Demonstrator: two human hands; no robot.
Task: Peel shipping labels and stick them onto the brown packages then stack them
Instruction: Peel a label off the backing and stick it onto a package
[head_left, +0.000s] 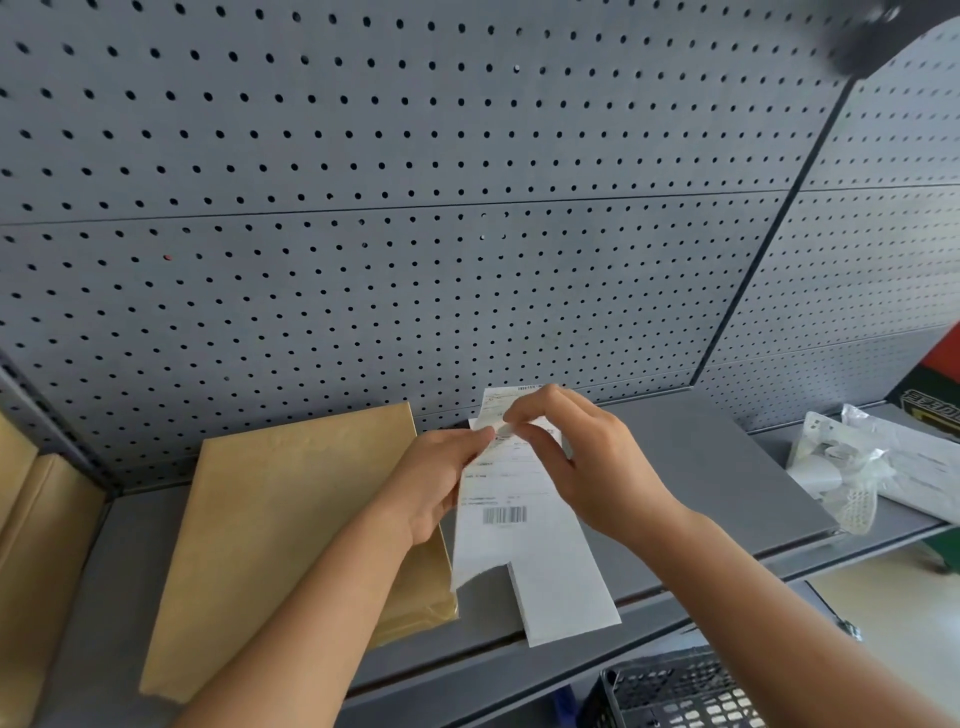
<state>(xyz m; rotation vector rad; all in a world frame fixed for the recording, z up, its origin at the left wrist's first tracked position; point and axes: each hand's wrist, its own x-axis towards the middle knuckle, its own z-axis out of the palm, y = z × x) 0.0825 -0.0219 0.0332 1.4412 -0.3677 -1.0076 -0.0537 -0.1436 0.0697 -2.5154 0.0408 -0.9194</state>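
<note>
Flat on the grey metal shelf (701, 467), a brown paper package (291, 525). Just right of it, a white printed shipping label (511, 499), over a white paper backing strip (566, 592). Behind everything, a grey perforated pegboard (415, 208). Far left, more brown paper packages (36, 519); far right, clear plastic bags (836, 467); below in front, a black plastic crate (675, 691).

No word or number can be read. The shipping label (511, 493) carries a black barcode (504, 515) and several lines of small print, all too blurred to make out. A dark box (930, 387) at the right edge bears pale outlined characters, cut off and unreadable. A white sheet (927, 467) below it shows faint illegible lines.
</note>
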